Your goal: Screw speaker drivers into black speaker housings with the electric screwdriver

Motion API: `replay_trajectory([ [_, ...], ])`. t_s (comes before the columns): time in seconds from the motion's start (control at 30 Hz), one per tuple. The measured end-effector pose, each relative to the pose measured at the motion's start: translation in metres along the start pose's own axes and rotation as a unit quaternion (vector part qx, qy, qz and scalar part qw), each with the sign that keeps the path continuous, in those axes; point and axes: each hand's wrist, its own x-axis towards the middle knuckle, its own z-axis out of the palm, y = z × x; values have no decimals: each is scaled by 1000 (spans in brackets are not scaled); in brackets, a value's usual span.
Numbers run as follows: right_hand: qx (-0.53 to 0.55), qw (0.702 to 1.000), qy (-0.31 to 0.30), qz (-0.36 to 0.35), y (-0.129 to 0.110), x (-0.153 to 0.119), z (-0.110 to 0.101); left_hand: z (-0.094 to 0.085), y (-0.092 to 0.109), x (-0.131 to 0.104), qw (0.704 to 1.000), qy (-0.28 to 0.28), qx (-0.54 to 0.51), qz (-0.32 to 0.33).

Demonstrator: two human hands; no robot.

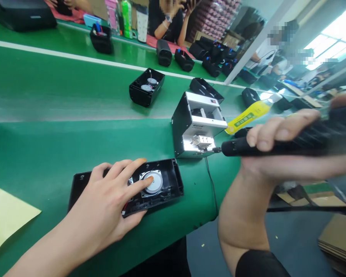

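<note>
My left hand (112,190) is wrapped over a black speaker housing (168,184) lying open side up at the bench's near edge. Its thumb is at the near side, and one fingertip rests on the round silver speaker driver (155,182) inside. In my right hand (279,134) is a black electric screwdriver (233,148), held level and pointing left; the hand's near part is blurred. The screwdriver's tip is at the front of a silver and black screw feeder (204,123), by its metal outlet block (204,141). Whether a screw sits on the tip, I cannot tell.
Behind the feeder lie another open speaker housing (147,87) and a yellow-labelled bottle (248,117). A cable (210,181) runs from the feeder over the edge. Yellow paper (8,219) lies left. Across the bench sit co-workers, several housings and drink bottles (127,19). Cardboard (338,238) is stacked lower right.
</note>
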Motion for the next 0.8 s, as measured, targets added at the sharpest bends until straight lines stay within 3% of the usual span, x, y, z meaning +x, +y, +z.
replay_trajectory([
  [0.07,31,969,52,-241,8,19,4,2,-3,-1,1000,9,1,11],
  [0.13,21,945,47,-323,19,34,9,3,-4,-2,1000,16,1,15],
  [0.27,-1,955,16,-296,30,41,13,3,-2,-3,1000,16,-4,3],
  [0.5,-27,964,42,-261,31,35,14,2,1,-2,1000,16,-6,0],
  [0.63,-9,964,14,-267,33,32,9,1,2,-3,1000,4,-5,-7],
  [0.8,2,966,8,-258,23,14,9,-6,-1,-6,1000,-9,-11,3],
])
